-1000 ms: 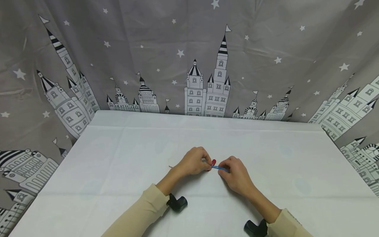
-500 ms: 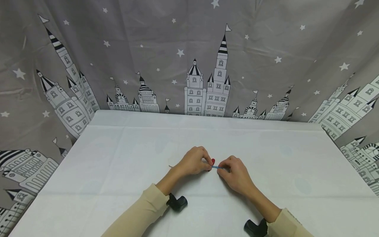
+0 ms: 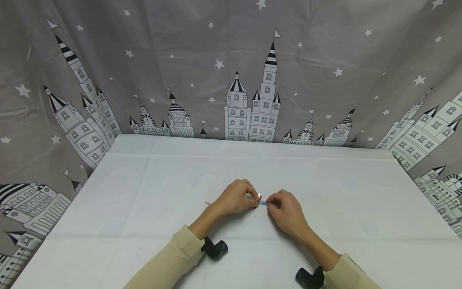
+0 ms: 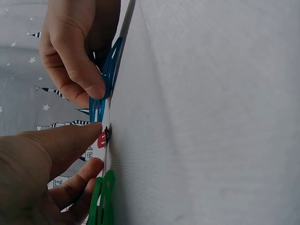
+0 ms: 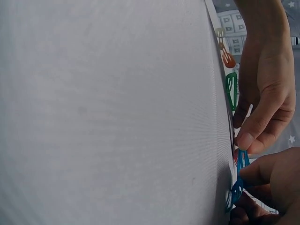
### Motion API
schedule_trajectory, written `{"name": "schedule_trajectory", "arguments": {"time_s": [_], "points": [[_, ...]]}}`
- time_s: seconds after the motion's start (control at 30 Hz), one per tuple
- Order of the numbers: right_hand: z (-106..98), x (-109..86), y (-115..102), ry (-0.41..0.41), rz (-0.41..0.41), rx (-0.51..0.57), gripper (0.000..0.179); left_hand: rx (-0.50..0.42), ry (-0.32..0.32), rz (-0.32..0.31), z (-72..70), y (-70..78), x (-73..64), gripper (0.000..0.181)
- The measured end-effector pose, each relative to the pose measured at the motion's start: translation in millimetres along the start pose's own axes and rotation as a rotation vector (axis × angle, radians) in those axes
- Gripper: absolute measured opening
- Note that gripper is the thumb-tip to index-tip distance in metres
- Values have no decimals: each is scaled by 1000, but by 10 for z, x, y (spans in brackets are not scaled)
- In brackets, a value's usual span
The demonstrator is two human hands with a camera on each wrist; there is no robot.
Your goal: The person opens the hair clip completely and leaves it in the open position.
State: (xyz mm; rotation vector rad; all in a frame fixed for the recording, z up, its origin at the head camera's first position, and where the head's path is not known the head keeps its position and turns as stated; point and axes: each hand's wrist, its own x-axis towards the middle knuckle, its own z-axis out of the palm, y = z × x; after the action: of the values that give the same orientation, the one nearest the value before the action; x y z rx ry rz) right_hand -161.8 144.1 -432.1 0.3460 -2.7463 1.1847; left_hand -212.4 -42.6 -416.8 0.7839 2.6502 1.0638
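My left hand and right hand meet over the middle of the white table. Between their fingertips runs a short blue strip, which the wrist views show as blue snap hair clips. The right thumb and fingers grip the blue clips where two appear to overlap; whether they are linked cannot be told. The left thumb and fingertip pinch the far end of one blue clip. A red hair clip sits by the left fingertips, mostly hidden. A green hair clip and an orange one lie beyond the left hand.
White cloth covers the table. A grey curtain with printed castles and stars hangs behind its far edge. Black wrist cameras are strapped at both sleeves.
Both hands stay nearly in place. The right fingers have shifted along the blue clip, so less of it shows past them. The red clip now shows a bright glint.
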Motion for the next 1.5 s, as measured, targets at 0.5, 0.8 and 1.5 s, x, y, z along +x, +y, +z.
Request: {"name": "schedule_trajectory", "arguments": {"time_s": [0.5, 0.8, 1.5], "points": [[-9, -1, -5, 7, 9, 18, 9, 13, -15, 25, -15, -11, 4, 14], [-10, 13, -3, 8, 7, 46, 9, -4, -19, 21, -53, -9, -10, 9], [-80, 11, -139, -8, -75, 178, 8, -121, 89, 31, -211, 63, -245, 7]]}}
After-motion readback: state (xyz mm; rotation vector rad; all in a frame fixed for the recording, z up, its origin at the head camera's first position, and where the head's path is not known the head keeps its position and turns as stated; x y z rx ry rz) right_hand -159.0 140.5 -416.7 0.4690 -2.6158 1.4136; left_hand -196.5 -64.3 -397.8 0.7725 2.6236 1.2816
